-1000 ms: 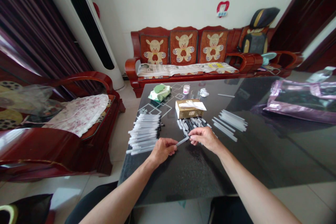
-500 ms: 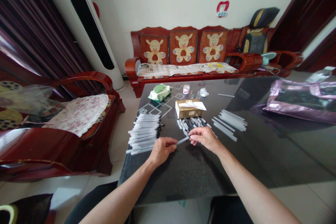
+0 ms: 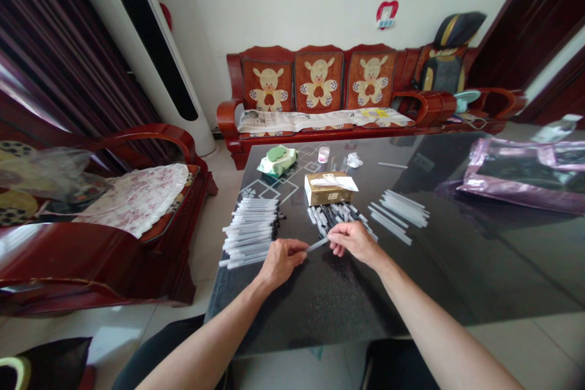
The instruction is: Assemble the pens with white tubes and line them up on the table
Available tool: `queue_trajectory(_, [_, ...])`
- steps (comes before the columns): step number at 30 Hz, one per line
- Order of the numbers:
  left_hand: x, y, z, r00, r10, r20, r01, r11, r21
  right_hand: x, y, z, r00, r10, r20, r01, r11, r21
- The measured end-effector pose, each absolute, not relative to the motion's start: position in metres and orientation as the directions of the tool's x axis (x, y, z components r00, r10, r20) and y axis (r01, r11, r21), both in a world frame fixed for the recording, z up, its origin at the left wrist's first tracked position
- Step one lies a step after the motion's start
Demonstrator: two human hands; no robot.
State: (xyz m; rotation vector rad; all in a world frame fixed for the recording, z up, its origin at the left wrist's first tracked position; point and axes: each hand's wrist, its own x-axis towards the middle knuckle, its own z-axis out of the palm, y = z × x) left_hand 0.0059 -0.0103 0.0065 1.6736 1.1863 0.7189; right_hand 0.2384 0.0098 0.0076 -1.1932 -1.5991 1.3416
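Between my hands is a translucent white pen barrel (image 3: pixel 317 245), slanting up to the right just above the dark tabletop. My left hand (image 3: pixel 282 262) is closed on its lower left end. The fingertips of my right hand (image 3: pixel 353 240) pinch its upper right end; whether a small part is held there too, I cannot make out. A stack of white pen barrels with black tips (image 3: pixel 251 231) lies beside my left hand. Beyond my right hand lies a heap of black-and-white pen parts (image 3: pixel 336 214). Loose white tubes (image 3: pixel 402 210) are spread to the right of it.
Behind the heap stands a gold tissue box (image 3: pixel 328 192). Further back are a green wipes pack (image 3: pixel 277 161), a small white cup (image 3: pixel 323 154) and crumpled white tissue (image 3: pixel 354 160). A purple-edged clear bag (image 3: pixel 525 173) occupies the right of the glossy table (image 3: pixel 320 311).
Both hands stay nearly in place around the pen barrel. The right fingers have shifted very slightly at its end, and the view has moved a touch.
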Motion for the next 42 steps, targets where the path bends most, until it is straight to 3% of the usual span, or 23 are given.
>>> queue_trajectory(7, [0.0054,-0.0087,0.0041,0.357,0.931,-0.073,0.370,-0.069,0.927,0.2423,0.0104,0.0084,-0.328,0.944,-0.035,0.136,0.011,-0.991])
queue_trajectory(15, [0.0061,-0.0090,0.0041,0.364,0.928,-0.074,0.355,-0.065,0.933,0.2376,0.0083,0.0090,-0.280,0.958,-0.059,0.259,0.017,-0.966])
queue_trajectory(20, [0.0069,-0.0095,0.0075,0.360,0.930,-0.080,0.379,-0.067,0.923,0.2385,0.0088,0.0083,-0.322,0.945,-0.056,0.139,-0.011,-0.990])
queue_trajectory(26, [0.0060,-0.0090,0.0060,0.363,0.928,-0.080,0.368,-0.064,0.928,0.2384,0.0086,0.0079,-0.266,0.960,-0.088,0.266,-0.015,-0.964])
queue_trajectory(31, [0.0056,-0.0081,0.0034,0.365,0.927,-0.086,0.350,-0.052,0.935,0.2423,0.0105,0.0065,-0.307,0.949,-0.067,0.128,-0.028,-0.991])
queue_trajectory(38, [0.0055,-0.0088,0.0036,0.368,0.926,-0.081,0.348,-0.056,0.936,0.2396,0.0094,0.0058,-0.291,0.953,-0.081,0.227,-0.013,-0.974])
queue_trajectory(42, [0.0056,-0.0090,0.0047,0.372,0.926,-0.069,0.354,-0.072,0.932,0.2393,0.0090,0.0069,-0.317,0.944,-0.086,0.170,-0.033,-0.985])
